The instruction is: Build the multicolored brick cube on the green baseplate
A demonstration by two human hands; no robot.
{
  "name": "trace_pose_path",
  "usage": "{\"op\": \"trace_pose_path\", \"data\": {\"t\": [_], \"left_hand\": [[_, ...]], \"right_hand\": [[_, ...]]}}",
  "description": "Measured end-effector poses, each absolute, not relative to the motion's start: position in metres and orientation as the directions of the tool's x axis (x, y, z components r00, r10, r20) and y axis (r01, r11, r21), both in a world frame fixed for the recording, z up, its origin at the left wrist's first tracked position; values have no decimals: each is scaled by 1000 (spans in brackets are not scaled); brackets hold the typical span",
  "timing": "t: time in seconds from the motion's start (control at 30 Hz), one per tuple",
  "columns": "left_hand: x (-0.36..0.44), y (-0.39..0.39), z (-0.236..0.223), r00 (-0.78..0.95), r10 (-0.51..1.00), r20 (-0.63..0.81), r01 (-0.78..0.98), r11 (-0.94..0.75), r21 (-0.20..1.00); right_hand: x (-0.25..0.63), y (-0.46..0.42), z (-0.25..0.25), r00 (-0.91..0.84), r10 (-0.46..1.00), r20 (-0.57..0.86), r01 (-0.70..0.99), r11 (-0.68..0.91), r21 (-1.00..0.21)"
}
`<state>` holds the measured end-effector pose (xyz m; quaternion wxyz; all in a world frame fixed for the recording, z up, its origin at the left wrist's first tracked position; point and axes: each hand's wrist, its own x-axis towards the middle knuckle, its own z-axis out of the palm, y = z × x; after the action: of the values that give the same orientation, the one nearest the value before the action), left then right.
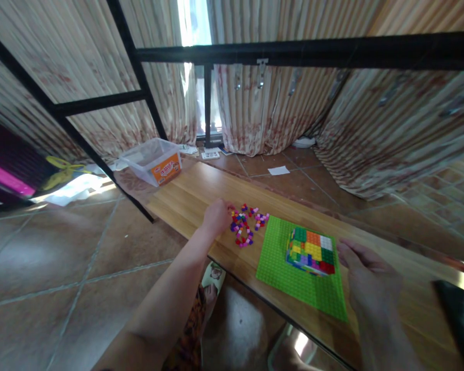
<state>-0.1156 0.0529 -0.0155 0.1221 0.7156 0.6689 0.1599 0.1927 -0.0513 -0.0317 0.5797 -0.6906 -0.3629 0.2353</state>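
The left hand's fingers point(230, 205) are bent down at the near-left edge of a scatter of small loose bricks point(239, 225), mostly pink, red and purple; whether they grip one cannot be told. The left hand point(215, 217) is low over the counter point(206, 183). The right hand point(371, 275) is just beside the right edge of a green studded plate point(274, 255), its thumb and forefinger curled close together, and it is unclear whether anything is between them. On the plate, toward its right side, sits a block of joined bricks point(310, 248) with green, orange, white, yellow, blue and red on top. The loose bricks lie on the wood just left of the plate. At the counter's right end is a dark object point(458, 309). Near the opposite end stands a clear plastic box point(139, 157) with an orange label. Beyond are the tiled floor point(100, 247), a white paper point(278, 170), striped curtains point(255, 113) and a black metal frame point(313, 55).
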Motion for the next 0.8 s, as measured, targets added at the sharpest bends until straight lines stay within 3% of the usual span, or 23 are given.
{"op": "trace_pose_path", "data": {"t": [0.13,0.53,0.7,0.8], "left_hand": [[-119,60,-20,11,999,35,922,-23,386],[-101,57,-23,-26,1000,-12,937,28,347],[-103,54,-10,-2,997,81,920,-30,391],[-92,42,1,113,969,220,835,-212,508]], "right_hand": [[184,-53,-21,665,747,22,231,-177,-957],[181,-50,-20,640,766,63,283,-159,-946],[179,-48,-19,657,752,46,253,-163,-954],[181,-46,-22,662,748,56,235,-136,-962]]}}
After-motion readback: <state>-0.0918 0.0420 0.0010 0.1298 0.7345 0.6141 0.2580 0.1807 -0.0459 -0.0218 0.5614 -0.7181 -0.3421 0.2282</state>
